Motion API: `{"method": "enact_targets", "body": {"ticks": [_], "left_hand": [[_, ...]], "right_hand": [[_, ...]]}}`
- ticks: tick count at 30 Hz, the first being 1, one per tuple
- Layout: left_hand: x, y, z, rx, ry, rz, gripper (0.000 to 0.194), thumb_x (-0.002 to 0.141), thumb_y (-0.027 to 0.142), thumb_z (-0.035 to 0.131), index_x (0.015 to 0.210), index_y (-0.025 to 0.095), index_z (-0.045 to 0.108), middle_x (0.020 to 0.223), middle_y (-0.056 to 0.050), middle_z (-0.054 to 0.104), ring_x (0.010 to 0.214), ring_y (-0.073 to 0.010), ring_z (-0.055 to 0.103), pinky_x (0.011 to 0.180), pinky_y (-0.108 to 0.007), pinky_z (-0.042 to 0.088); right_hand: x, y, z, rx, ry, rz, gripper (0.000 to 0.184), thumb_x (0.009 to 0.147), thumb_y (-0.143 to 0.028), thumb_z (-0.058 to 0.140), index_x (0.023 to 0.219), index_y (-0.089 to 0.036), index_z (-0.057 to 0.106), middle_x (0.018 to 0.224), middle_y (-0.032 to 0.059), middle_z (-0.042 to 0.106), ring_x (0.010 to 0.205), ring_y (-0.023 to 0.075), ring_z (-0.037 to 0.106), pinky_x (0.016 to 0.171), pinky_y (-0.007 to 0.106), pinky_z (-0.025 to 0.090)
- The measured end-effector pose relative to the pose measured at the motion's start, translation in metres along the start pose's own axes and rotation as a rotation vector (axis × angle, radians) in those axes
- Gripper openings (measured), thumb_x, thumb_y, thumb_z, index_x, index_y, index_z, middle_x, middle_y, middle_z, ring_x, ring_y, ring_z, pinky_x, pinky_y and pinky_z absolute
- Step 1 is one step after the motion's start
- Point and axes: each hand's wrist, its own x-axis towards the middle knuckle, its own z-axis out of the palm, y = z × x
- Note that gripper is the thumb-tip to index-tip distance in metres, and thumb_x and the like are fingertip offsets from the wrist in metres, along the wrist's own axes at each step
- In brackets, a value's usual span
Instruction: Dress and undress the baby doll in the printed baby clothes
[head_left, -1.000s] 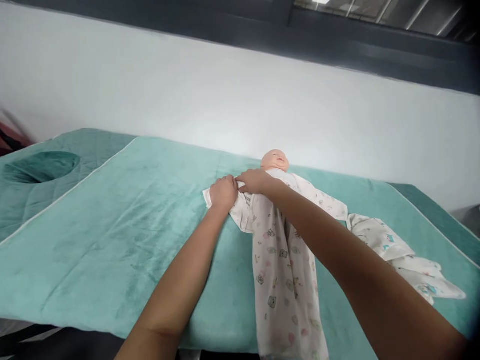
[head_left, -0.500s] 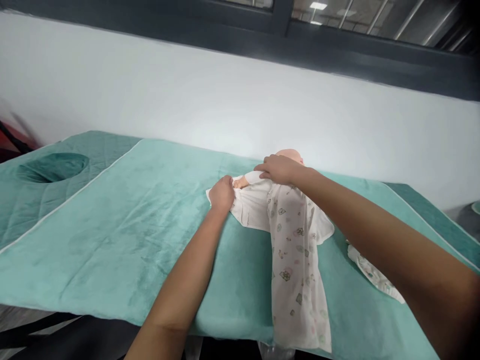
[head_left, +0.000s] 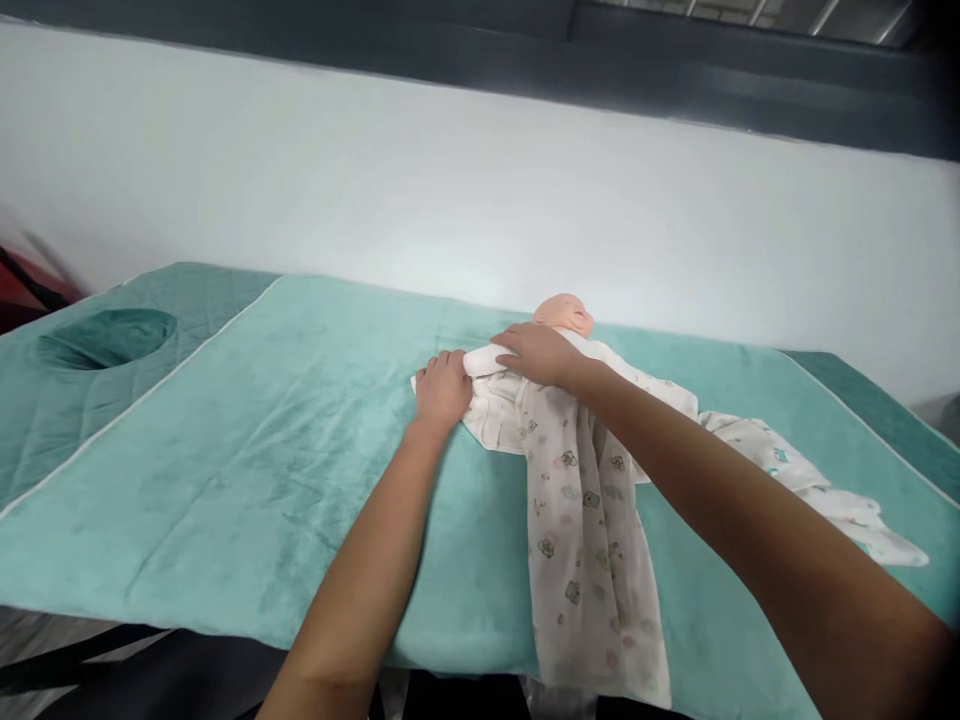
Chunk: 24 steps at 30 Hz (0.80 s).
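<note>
The left hand (head_left: 442,390) was tightly curled around a white sleeve (head_left: 495,425); the right hand (head_left: 541,355), half-curled, rested on the white-clad arm (head_left: 484,361) of a doll (head_left: 564,312), its grip unclear. The printed gown (head_left: 589,540) ran lengthwise from the bed's (head_left: 300,480) near edge, the doll's head (head_left: 561,314) pointing toward the wall (head_left: 375,190).

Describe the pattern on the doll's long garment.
The long garment is whitish with small scattered prints, some pinkish, some greenish; best seen in the head view.

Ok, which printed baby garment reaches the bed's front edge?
The long garment running down from the doll; the crumpled one, farther right, lies back from that edge.
</note>
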Motion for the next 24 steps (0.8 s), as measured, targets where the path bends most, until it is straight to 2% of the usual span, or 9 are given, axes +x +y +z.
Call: {"method": "enact_targets", "body": {"ticks": [4,7,9,11,15,17,20,22,24], "left_hand": [[-0.002,0.000,0.002,-0.004,0.001,0.003,0.036,0.090,0.021,0.043,0.124,0.024,0.056,0.118,-0.012,0.063,0.113,-0.0308,0.055,0.091,-0.044,0.044],[-0.005,0.001,0.005,-0.015,0.045,0.020,0.048,0.089,0.021,0.043,0.136,0.021,0.050,0.125,-0.014,0.062,0.118,-0.0318,0.052,0.095,-0.045,0.043],[-0.008,0.000,0.007,-0.021,0.069,0.038,0.055,0.088,0.021,0.044,0.143,0.019,0.045,0.130,-0.014,0.060,0.123,-0.0317,0.049,0.100,-0.045,0.040],[-0.012,-0.001,0.008,-0.025,0.095,0.061,0.058,0.086,0.020,0.046,0.144,0.017,0.044,0.134,-0.014,0.059,0.126,-0.0314,0.048,0.105,-0.046,0.037],[-0.021,0.010,0.002,-0.087,0.196,0.071,0.052,0.084,0.017,0.047,0.135,0.020,0.054,0.135,-0.011,0.058,0.128,-0.0290,0.047,0.112,-0.045,0.032],[-0.025,0.029,-0.002,-0.202,0.275,0.076,0.048,0.082,0.012,0.044,0.127,0.020,0.059,0.130,-0.010,0.060,0.125,-0.0257,0.050,0.111,-0.041,0.036],[-0.026,0.080,-0.011,-0.371,0.338,0.182,0.045,0.082,0.009,0.041,0.121,0.019,0.061,0.124,-0.009,0.062,0.120,-0.0221,0.054,0.107,-0.037,0.041],[-0.019,0.122,-0.016,-0.359,0.259,0.321,0.041,0.084,0.010,0.043,0.119,0.019,0.062,0.122,-0.009,0.063,0.119,-0.0220,0.054,0.106,-0.035,0.041],[-0.007,0.164,-0.019,-0.227,0.101,0.462,0.036,0.087,0.012,0.045,0.117,0.020,0.064,0.120,-0.009,0.065,0.116,-0.0229,0.055,0.102,-0.036,0.041]], "right_hand": [[-0.048,0.025,0.001,0.223,0.257,0.081,0.047,0.102,-0.044,0.033,0.135,-0.020,0.055,0.138,0.0089,0.059,0.127,0.0253,0.050,0.107,0.040,0.036],[-0.101,0.053,0.020,0.318,0.426,0.219,0.050,0.104,-0.041,0.023,0.140,-0.019,0.050,0.143,0.0096,0.055,0.131,0.0224,0.049,0.110,0.039,0.036],[-0.137,0.072,0.040,0.292,0.419,0.306,0.051,0.103,-0.038,0.022,0.142,-0.016,0.048,0.144,0.0126,0.054,0.131,0.0233,0.049,0.109,0.040,0.036],[-0.164,0.085,0.060,0.144,0.386,0.383,0.050,0.101,-0.038,0.032,0.144,-0.017,0.047,0.151,0.0129,0.046,0.139,0.0279,0.040,0.114,0.047,0.029],[-0.183,0.091,0.077,0.025,0.415,0.475,0.054,0.098,-0.036,0.040,0.149,-0.019,0.038,0.153,0.0128,0.043,0.141,0.0274,0.036,0.115,0.049,0.025],[-0.180,0.089,0.076,0.032,0.444,0.507,0.053,0.099,-0.038,0.039,0.148,-0.018,0.038,0.151,0.0135,0.046,0.138,0.0265,0.039,0.114,0.048,0.026],[-0.176,0.091,0.075,0.056,0.474,0.573,0.052,0.099,-0.043,0.040,0.143,-0.016,0.044,0.145,0.0144,0.052,0.133,0.0284,0.044,0.112,0.047,0.027],[-0.176,0.096,0.077,0.079,0.498,0.630,0.049,0.098,-0.043,0.041,0.138,-0.016,0.050,0.139,0.0145,0.057,0.129,0.0300,0.048,0.110,0.047,0.028],[-0.177,0.103,0.080,0.109,0.525,0.670,0.043,0.096,-0.041,0.045,0.130,-0.018,0.056,0.131,0.0134,0.063,0.122,0.0308,0.052,0.106,0.046,0.031]]}}
